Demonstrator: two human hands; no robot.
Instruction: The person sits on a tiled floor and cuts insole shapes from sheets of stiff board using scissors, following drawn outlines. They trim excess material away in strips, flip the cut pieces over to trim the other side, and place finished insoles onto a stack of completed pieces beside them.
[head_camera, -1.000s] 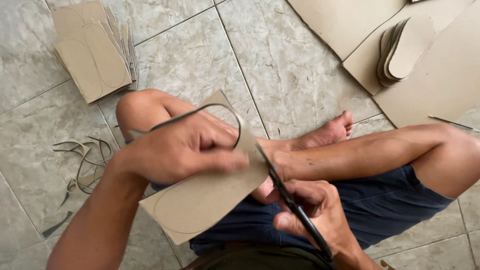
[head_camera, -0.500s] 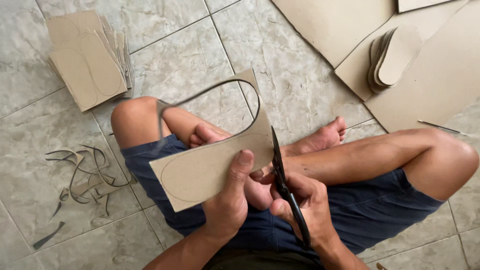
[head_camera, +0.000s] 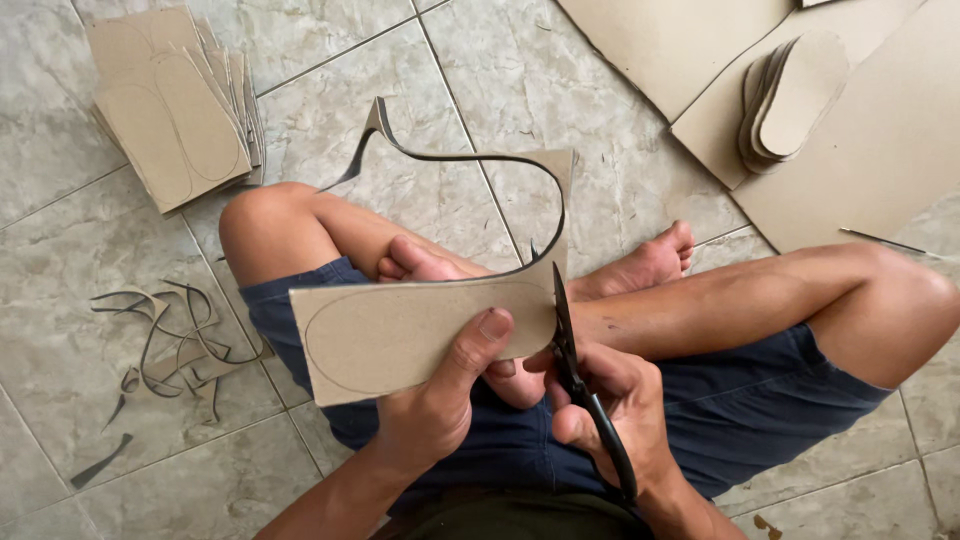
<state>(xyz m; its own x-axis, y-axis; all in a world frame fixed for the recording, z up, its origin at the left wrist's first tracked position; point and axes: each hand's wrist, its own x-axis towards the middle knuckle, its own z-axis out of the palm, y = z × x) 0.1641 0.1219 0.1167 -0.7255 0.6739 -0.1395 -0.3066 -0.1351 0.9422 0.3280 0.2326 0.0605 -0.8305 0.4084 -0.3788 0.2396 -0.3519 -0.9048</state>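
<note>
Cutting a sole shape out of cardboard, cross-legged on a tiled floor.

Nearest, the right hand (head_camera: 610, 420) is closed through the handles of black scissors (head_camera: 580, 385), blades at the right edge of a cardboard piece (head_camera: 400, 335) over the lap; the left hand (head_camera: 440, 400) pinches that piece from below, thumb on top beside a pencilled oval outline. A thin offcut strip (head_camera: 470, 160) curls up from the cut. In my judgement the thumb sits close to the blades and could be nicked, and the trailing strip could snag and pull the cut off its line. Further out, curled scraps (head_camera: 165, 340) lie by the floor's left edge, a stack of marked cardboard blanks (head_camera: 170, 110) at its far-left corner, finished cut soles (head_camera: 795, 95) on plain brown sheets (head_camera: 880, 150) far right. No labels show.
</note>
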